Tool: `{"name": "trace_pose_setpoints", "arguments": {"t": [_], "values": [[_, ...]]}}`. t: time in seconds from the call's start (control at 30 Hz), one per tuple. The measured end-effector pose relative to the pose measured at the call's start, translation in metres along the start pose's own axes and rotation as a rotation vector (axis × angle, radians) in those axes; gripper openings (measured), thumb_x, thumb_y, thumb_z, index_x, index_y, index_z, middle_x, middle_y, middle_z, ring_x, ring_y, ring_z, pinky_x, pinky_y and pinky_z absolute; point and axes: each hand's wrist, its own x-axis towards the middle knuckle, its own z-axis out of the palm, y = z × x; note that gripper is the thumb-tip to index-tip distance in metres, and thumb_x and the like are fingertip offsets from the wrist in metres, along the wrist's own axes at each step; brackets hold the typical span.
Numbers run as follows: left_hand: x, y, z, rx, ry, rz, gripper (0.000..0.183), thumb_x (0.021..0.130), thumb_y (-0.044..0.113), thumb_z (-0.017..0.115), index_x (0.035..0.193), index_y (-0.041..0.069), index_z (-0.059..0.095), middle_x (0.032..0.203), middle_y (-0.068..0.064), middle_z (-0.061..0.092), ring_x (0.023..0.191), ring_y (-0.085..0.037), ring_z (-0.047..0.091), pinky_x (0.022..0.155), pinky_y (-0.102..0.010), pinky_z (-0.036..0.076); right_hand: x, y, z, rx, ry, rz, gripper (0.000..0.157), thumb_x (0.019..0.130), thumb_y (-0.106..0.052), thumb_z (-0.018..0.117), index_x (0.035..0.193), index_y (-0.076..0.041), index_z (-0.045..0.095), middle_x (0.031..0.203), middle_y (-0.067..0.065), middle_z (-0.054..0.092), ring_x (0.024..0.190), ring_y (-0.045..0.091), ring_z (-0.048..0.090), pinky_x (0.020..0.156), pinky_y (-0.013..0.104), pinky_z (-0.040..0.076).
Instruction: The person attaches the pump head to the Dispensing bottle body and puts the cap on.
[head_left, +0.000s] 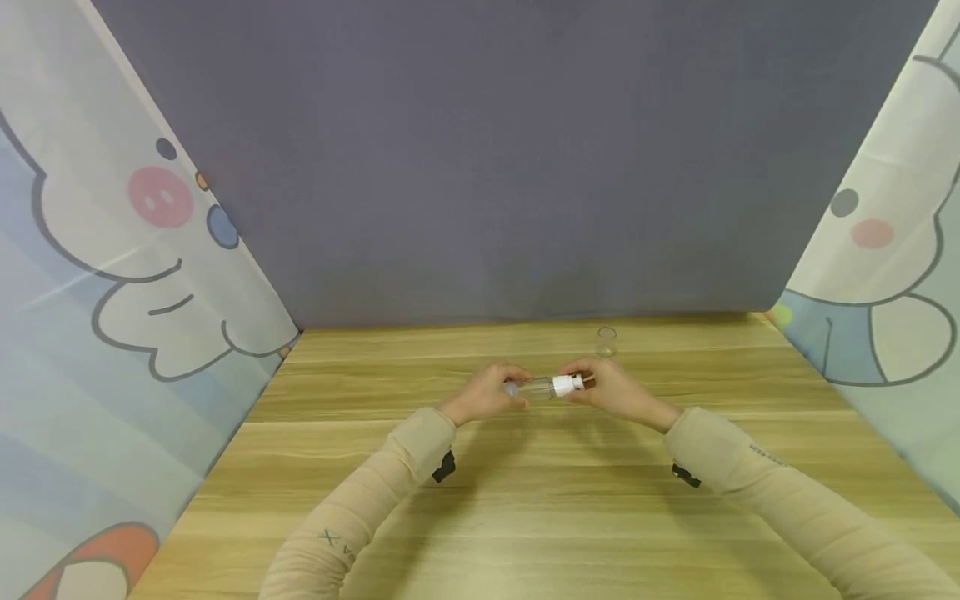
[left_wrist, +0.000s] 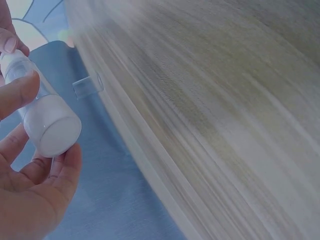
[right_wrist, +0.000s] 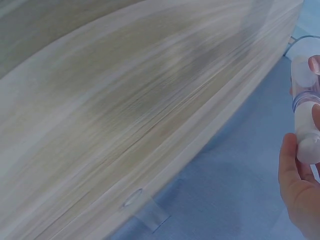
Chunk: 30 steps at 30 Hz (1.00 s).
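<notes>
1. On the head view I have the bottle (head_left: 538, 387) lying crosswise between both hands, a little right of centre, held up in front of the table's far edge.
2. My left hand (head_left: 487, 393) holds the clear end; its wrist view shows thumb on one side, fingertips on the other, and the pale, flat base (left_wrist: 61, 136) facing that camera.
3. My right hand (head_left: 613, 389) grips the opposite end, fingers around the white section (head_left: 567, 384). The right wrist view cuts off part of this grip, but I can see a rounded white tip pointing toward the camera.
4. Beyond the right hand, near the back of the table (head_left: 540, 517), I see a small clear cylinder (head_left: 606, 343); it seems to stand upright, well apart from the bottle.
5. Both arms wear beige sleeves (head_left: 360, 508), with a dark piece (head_left: 444, 467) showing below each cuff.
6. Behind the table I get a plain grey-violet backdrop (head_left: 510, 167), with a cartoon-printed sheet (head_left: 900, 275) on either side.
</notes>
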Motion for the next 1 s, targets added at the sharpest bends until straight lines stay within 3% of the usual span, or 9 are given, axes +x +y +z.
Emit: {"name": "trace_pose_setpoints", "arguments": {"t": [0.27, 0.6, 0.8, 1.0], "values": [[0.001, -0.001, 0.004, -0.022, -0.018, 0.009, 0.044, 0.090, 0.007, 0.076, 0.132, 0.000, 0.063, 0.127, -0.015, 0.063, 0.115, -0.031, 0.059, 0.093, -0.041, 0.052, -0.004, 0.002, 0.000, -0.046, 0.000, -0.010, 0.034, 0.090, 0.003, 0.072, 0.120, 0.015, 0.062, 0.111, 0.025, 0.064, 0.097, 0.037, 0.066, 0.081, 0.041, 0.059], [-0.001, -0.005, -0.006, -0.019, 0.005, 0.024, 0.045, 0.090, 0.007, 0.076, 0.132, -0.002, 0.063, 0.128, -0.016, 0.063, 0.118, -0.034, 0.057, 0.098, -0.046, 0.049, 0.006, -0.001, 0.001, -0.077, -0.003, -0.019, 0.039, 0.094, -0.009, 0.071, 0.123, 0.015, 0.062, 0.103, 0.017, 0.067, 0.088, 0.026, 0.066, 0.071, 0.035, 0.057], [-0.010, -0.014, -0.002, -0.015, -0.012, -0.005, 0.044, 0.090, 0.008, 0.075, 0.132, -0.001, 0.063, 0.128, -0.016, 0.063, 0.117, -0.034, 0.059, 0.095, -0.045, 0.051, 0.008, 0.003, 0.015, -0.052, -0.016, -0.004, 0.035, 0.094, -0.013, 0.071, 0.117, 0.012, 0.063, 0.099, 0.013, 0.066, 0.084, 0.019, 0.063, 0.067, 0.030, 0.053], [-0.009, -0.014, -0.001, -0.042, -0.003, 0.009, 0.043, 0.091, 0.006, 0.074, 0.132, -0.002, 0.062, 0.128, -0.018, 0.063, 0.114, -0.033, 0.060, 0.092, -0.043, 0.053, 0.008, 0.003, 0.013, -0.042, -0.009, 0.004, 0.033, 0.096, -0.013, 0.068, 0.118, 0.012, 0.063, 0.095, 0.011, 0.065, 0.082, 0.019, 0.061, 0.065, 0.031, 0.051]]}}
